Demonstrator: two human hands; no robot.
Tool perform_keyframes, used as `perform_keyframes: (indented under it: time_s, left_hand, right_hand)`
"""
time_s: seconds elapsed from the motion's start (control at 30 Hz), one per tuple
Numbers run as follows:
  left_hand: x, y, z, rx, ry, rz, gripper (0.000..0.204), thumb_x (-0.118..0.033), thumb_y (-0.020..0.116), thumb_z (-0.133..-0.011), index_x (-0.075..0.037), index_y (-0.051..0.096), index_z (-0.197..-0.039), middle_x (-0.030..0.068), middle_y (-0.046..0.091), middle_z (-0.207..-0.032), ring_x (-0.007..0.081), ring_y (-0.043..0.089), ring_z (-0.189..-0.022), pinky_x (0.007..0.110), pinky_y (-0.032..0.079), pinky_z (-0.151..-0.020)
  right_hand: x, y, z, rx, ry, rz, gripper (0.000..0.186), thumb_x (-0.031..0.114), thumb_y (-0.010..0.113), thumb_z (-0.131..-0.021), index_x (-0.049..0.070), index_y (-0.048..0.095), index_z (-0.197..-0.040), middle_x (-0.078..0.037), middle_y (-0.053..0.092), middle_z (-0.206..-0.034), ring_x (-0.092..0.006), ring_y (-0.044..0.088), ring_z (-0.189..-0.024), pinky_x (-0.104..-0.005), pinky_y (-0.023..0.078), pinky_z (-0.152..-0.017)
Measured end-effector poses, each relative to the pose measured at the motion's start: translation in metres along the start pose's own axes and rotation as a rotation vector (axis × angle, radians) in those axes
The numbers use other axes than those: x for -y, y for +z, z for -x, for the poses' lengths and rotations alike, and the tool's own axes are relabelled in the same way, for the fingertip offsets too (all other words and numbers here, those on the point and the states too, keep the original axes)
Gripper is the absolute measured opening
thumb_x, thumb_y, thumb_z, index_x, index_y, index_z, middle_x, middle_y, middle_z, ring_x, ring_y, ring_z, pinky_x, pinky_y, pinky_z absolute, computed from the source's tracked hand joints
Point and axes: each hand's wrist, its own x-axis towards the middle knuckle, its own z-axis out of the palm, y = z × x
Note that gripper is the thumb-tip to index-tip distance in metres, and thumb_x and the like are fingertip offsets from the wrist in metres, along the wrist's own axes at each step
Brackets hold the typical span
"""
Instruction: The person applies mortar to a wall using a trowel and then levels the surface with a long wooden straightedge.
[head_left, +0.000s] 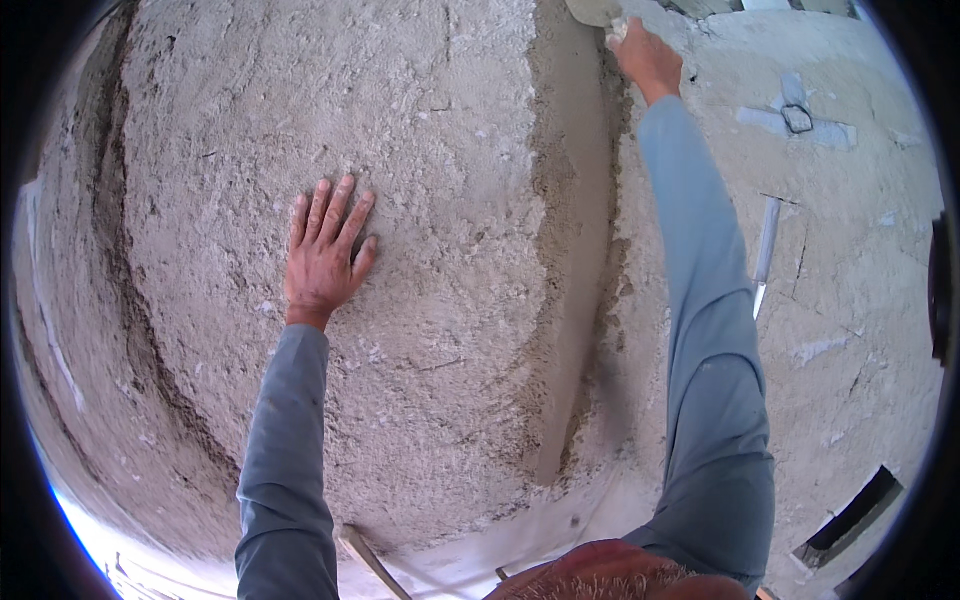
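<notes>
Blue-grey sleeves (700, 230) reach across a rough wall (430, 270): the left hand (328, 250) spread flat against it, the right hand (650, 62) gripping an apparent trowel (594, 11) near the visible top of a smooth mortar strip (583, 200). Uneven blade pressure could gouge the strip. Contents of a dark wall recess (852, 517) cannot be told.

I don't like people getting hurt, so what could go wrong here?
The bare left hand rests flat on the rough wall, so it might get scraped. The right hand holds a trowel-like tool near the top of the smooth strip, so a slip could gouge that strip.
</notes>
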Motion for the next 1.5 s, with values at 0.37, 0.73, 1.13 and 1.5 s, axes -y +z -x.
perform_keyframes:
  time_s: [0.37,0.73,1.13,1.5]
  left_hand:
    - [0.004,0.009,-0.002,-0.029,0.003,-0.007,0.057,-0.045,0.047,-0.105,-0.030,0.039,-0.159,-0.0010,0.028,-0.169,0.0234,0.021,-0.157,0.046,0.012,-0.131]
    - [0.001,0.007,0.000,-0.026,0.003,-0.028,0.058,-0.045,0.048,-0.104,-0.030,0.038,-0.159,-0.0018,0.027,-0.169,0.0235,0.020,-0.158,0.046,0.012,-0.131]
    - [-0.002,0.007,-0.002,-0.024,-0.003,-0.036,0.057,-0.045,0.048,-0.104,-0.031,0.039,-0.159,-0.0015,0.030,-0.168,0.0242,0.022,-0.157,0.046,0.012,-0.130]
    - [-0.002,0.010,-0.002,-0.013,-0.004,-0.068,0.056,-0.045,0.048,-0.104,-0.030,0.042,-0.158,-0.0005,0.031,-0.168,0.0248,0.022,-0.157,0.046,0.012,-0.130]
  right_hand:
    - [-0.005,-0.016,0.017,-0.077,-0.161,0.030,0.030,0.031,0.069,-0.090,0.007,0.065,-0.109,-0.019,0.073,-0.098,-0.0387,0.071,-0.092,-0.0531,0.053,-0.077]
    - [-0.050,0.005,0.042,-0.075,-0.178,0.011,0.041,0.039,0.064,-0.099,0.018,0.055,-0.133,-0.015,0.074,-0.109,-0.0386,0.069,-0.103,-0.0538,0.052,-0.081]
    - [-0.074,0.009,0.076,0.045,-0.298,-0.001,0.047,0.044,0.060,-0.101,0.019,0.056,-0.140,-0.011,0.073,-0.119,-0.0358,0.069,-0.106,-0.0509,0.055,-0.082]
    - [-0.068,0.000,0.155,0.047,-0.350,-0.054,0.042,0.040,0.066,-0.099,0.020,0.059,-0.135,-0.011,0.075,-0.105,-0.0361,0.071,-0.092,-0.0486,0.055,-0.076]
